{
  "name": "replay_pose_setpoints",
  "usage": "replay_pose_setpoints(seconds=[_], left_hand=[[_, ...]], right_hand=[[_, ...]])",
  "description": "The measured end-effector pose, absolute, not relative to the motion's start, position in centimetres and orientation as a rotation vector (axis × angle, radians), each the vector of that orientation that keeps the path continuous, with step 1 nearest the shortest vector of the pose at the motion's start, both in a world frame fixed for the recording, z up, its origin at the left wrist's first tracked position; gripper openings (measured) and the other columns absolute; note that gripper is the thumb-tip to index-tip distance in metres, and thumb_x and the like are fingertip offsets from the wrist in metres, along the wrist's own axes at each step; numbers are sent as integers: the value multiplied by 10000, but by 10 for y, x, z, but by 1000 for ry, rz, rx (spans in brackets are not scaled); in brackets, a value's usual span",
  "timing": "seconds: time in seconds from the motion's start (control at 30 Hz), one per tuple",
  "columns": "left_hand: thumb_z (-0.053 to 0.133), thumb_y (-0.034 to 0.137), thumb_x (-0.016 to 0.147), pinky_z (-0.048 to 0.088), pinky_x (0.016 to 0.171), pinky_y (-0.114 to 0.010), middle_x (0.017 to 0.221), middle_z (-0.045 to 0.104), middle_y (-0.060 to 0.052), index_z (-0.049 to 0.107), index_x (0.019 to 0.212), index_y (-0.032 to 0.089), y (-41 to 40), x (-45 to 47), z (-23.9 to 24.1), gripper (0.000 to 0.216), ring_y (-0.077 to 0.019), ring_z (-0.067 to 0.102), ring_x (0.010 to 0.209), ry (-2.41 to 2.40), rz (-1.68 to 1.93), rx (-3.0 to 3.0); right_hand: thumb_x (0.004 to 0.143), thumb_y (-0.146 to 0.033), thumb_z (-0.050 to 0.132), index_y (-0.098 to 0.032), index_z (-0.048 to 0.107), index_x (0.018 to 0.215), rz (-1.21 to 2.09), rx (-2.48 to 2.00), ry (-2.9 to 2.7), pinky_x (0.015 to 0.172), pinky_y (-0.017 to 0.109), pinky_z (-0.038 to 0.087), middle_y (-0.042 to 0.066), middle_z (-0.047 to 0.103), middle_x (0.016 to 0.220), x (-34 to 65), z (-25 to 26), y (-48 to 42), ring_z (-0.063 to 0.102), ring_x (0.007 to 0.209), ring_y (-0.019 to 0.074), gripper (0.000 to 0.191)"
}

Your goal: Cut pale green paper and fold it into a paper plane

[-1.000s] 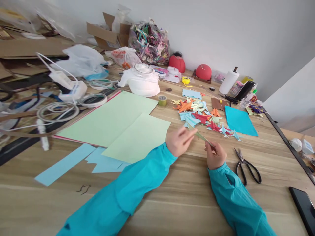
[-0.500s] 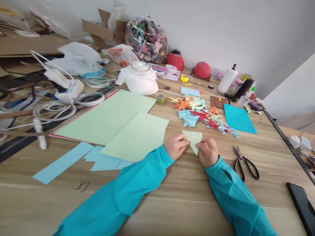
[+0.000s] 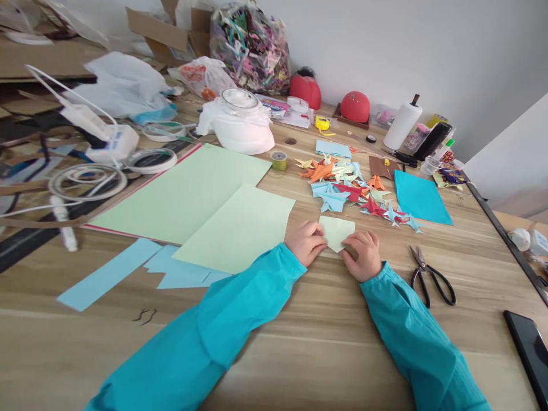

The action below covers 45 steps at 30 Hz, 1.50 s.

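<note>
A small piece of pale green paper [image 3: 337, 231], partly folded, lies at the tabletop between my two hands. My left hand [image 3: 307, 242] pinches its left edge with the fingers closed. At its lower right edge, my right hand [image 3: 363, 254] grips the paper between thumb and fingers. Just beyond it lies a pile of folded paper cranes [image 3: 331, 197] in blue, orange, red and pale green. Larger pale green sheets [image 3: 240, 231] spread out left of my left hand. To the right of my right hand rest black-handled scissors [image 3: 423, 268], blades pointing away from me.
Blue paper strips [image 3: 109, 274] lie at the left, near coiled white cables [image 3: 88, 184]. A spool of thread [image 3: 279, 160] stands by the green sheets. A turquoise sheet [image 3: 422, 197] is at the right, and a phone [image 3: 528, 348] at the right edge.
The green paper has gone from a narrower shape with a long downward point to a wider, flatter one. Both hands are still on it, and the whole view has shifted slightly.
</note>
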<state>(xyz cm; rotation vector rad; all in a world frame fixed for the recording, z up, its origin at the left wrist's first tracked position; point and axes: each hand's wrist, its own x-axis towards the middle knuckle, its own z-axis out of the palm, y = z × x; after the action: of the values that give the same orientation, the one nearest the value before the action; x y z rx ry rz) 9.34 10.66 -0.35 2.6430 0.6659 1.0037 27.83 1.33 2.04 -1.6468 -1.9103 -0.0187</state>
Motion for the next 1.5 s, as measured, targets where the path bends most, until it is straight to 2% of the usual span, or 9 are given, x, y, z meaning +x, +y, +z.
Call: replay_pose_setpoints(seconds=[0.13, 0.27, 0.47, 0.87, 1.13, 1.5], left_hand=[[619, 260, 789, 455, 750, -347, 921, 585, -61, 697, 710, 192, 109, 98, -7, 130, -188, 512, 814, 762, 1071, 2604], [628, 273, 780, 451, 786, -376, 1027, 599, -63, 688, 693, 194, 108, 102, -6, 132, -210, 512, 871, 891, 1062, 2553], [631, 293, 778, 432, 807, -407, 1083, 605, -45, 693, 685, 211, 104, 103, 0, 139, -237, 501, 919, 971, 905, 2562], [583, 360, 825, 404, 893, -454, 1197, 559, -59, 690, 705, 200, 94, 102, 22, 227, -273, 477, 1029, 1134, 752, 2454], [576, 332, 823, 385, 886, -470, 1215, 556, -46, 682, 695, 207, 92, 103, 26, 208, -290, 465, 1069, 1176, 660, 2464], [599, 278, 778, 390, 871, -487, 1199, 563, -61, 649, 630, 195, 85, 107, 25, 177, -303, 466, 1077, 1215, 724, 2463]], right_hand=[[836, -300, 554, -218, 652, 765, -24, -1730, -1798, 945, 421, 283, 28, 660, 853, 281, 17, 17, 573, 872, 198, 147], [856, -283, 540, -215, 644, 720, -35, -1753, -1756, 933, 393, 294, 26, 657, 856, 282, 16, 19, 570, 861, 183, 184], [850, -322, 555, -211, 630, 745, -15, -1762, -1769, 894, 384, 321, 28, 638, 847, 281, 18, 19, 548, 843, 189, 170], [859, -282, 535, -208, 582, 672, -6, -1864, -1714, 895, 396, 324, 37, 606, 866, 277, 19, 20, 519, 858, 200, 207], [844, -291, 550, -208, 566, 650, -1, -1894, -1694, 869, 396, 336, 42, 600, 877, 276, 19, 20, 520, 874, 209, 212], [803, -305, 597, -211, 546, 585, -50, -1940, -1621, 836, 406, 341, 44, 593, 867, 272, 20, 19, 505, 854, 219, 243]])
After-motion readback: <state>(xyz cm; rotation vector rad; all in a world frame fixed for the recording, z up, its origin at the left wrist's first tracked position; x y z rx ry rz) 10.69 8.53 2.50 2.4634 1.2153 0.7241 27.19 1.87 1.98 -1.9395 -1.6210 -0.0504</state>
